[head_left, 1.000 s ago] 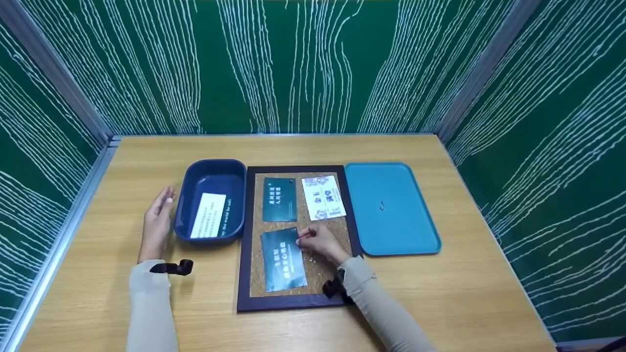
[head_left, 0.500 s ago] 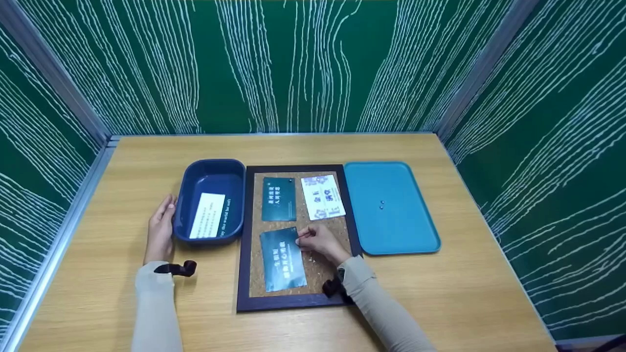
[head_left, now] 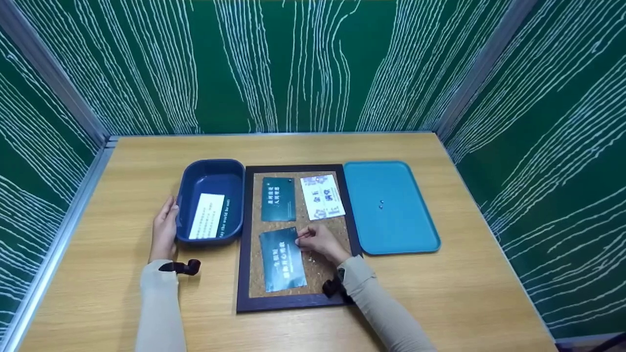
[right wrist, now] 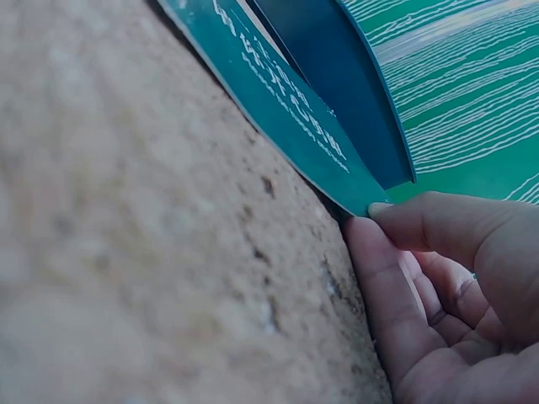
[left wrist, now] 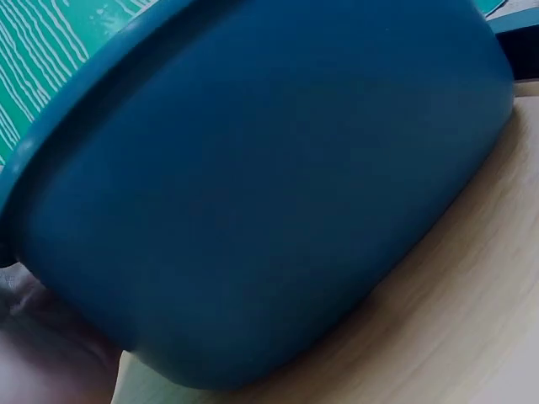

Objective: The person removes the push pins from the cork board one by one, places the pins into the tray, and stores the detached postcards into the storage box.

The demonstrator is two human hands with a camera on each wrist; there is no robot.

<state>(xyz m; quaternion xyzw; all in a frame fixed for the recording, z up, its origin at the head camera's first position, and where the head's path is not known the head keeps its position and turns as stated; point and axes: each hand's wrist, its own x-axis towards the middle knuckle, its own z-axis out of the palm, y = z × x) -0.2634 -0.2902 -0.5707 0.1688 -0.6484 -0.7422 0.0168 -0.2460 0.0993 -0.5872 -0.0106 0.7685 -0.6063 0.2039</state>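
My right hand [head_left: 318,241] pinches the upper right corner of a green card [head_left: 282,264] with white writing. That card lies on a cork board [head_left: 320,278] with a dark frame. In the right wrist view, thumb and forefinger meet at the card's [right wrist: 295,109] corner, close over the cork. My left hand [head_left: 165,227] rests against the outer left side of a dark blue bin [head_left: 211,168], fingers extended along it. The bin's [left wrist: 269,185] wall fills most of the left wrist view, with part of the hand at the lower left.
A second green card [head_left: 279,199] and a white card [head_left: 323,197] are on the board's upper half. Inside the bin lies a printed card [head_left: 207,215]. To the board's right is a blue tray [head_left: 391,186] holding small silvery pieces [head_left: 381,206].
My left hand has moved right, from beside the bin to its outer wall. My right hand keeps its pinch on the green card in the same place.
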